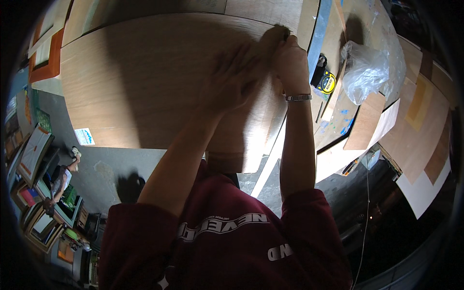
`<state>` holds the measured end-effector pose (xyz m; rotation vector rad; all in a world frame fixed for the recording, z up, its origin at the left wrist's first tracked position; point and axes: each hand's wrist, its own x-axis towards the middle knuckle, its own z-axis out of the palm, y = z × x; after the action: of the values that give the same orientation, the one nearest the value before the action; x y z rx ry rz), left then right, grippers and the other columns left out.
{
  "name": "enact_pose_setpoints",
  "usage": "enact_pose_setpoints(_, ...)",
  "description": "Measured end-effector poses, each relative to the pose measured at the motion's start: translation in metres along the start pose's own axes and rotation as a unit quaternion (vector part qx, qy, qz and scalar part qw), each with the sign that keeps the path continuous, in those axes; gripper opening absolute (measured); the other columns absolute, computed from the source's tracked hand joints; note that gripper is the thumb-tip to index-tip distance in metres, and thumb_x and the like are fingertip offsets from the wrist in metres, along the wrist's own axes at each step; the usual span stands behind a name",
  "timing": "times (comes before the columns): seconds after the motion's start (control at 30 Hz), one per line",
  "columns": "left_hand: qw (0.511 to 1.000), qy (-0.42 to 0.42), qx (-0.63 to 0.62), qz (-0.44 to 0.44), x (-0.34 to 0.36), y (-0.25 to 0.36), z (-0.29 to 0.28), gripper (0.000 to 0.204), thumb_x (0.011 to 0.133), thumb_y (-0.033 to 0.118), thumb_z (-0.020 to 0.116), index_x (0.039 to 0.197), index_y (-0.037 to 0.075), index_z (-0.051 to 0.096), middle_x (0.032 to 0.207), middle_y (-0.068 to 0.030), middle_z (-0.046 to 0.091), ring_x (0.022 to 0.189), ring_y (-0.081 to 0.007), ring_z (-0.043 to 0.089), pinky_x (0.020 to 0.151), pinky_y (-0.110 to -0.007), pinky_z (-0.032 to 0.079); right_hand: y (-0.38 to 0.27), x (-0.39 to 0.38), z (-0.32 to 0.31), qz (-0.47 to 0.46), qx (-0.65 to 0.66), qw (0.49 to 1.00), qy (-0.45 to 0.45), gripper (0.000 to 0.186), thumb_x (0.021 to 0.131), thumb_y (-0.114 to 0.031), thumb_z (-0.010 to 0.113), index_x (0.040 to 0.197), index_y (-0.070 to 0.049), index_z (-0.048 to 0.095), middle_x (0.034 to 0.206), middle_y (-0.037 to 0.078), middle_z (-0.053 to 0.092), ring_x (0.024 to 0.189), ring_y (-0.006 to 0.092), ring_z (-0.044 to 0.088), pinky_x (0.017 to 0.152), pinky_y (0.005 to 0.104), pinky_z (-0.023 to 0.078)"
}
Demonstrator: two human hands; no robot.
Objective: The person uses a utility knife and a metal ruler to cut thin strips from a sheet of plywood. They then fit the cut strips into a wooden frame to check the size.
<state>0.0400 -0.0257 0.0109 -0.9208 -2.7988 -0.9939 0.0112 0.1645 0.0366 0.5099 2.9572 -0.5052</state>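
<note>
Grey workshop floor (94,162), plywood sheet (159,72) under spread left grip (231,89), right grip (291,63), hold unclear

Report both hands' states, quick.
Left hand: open, spread over the flat light-brown wooden panel.
Right hand: curled near the panel's far-right corner; cannot tell if holding anything.

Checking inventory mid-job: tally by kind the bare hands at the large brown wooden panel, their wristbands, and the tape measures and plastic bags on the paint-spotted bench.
Bare hands, left hand and right hand: 2
Silver metal wristband: 1
Yellow-and-black tape measure: 1
Clear crumpled plastic bag: 1
Total: 5
</note>
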Motion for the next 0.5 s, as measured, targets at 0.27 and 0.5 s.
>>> enact_pose_setpoints(0.27,1.0,-0.003,0.019,-0.002,-0.002,0.005,0.0,0.059,0.088,0.034,0.072,0.144,0.022,0.059,0.156,-0.0103,0.05,0.144,-0.0296,0.045,0.119,-0.056,0.032,0.009,-0.016,-0.001,0.017,0.014,0.998,-0.06,0.025,0.095,-0.01,0.057,0.112,0.008,0.055,0.087,0.029,0.071,0.084,0.0453,0.073,0.071,0.0498,0.062)
enact_pose_setpoints(0.5,1.0,0.011,-0.021,0.008,-0.004,-0.002,0.007,0.063,0.087,0.036,0.072,0.146,0.02,0.056,0.157,-0.0109,0.048,0.148,-0.0288,0.04,0.119,-0.053,0.032,-0.022,-0.099,-0.01,0.171,0.11,0.975,-0.09,0.029,0.104,-0.024,0.052,0.117,0.002,0.053,0.092,0.038,0.068,0.092,0.0552,0.068,0.076,0.0595,0.056)
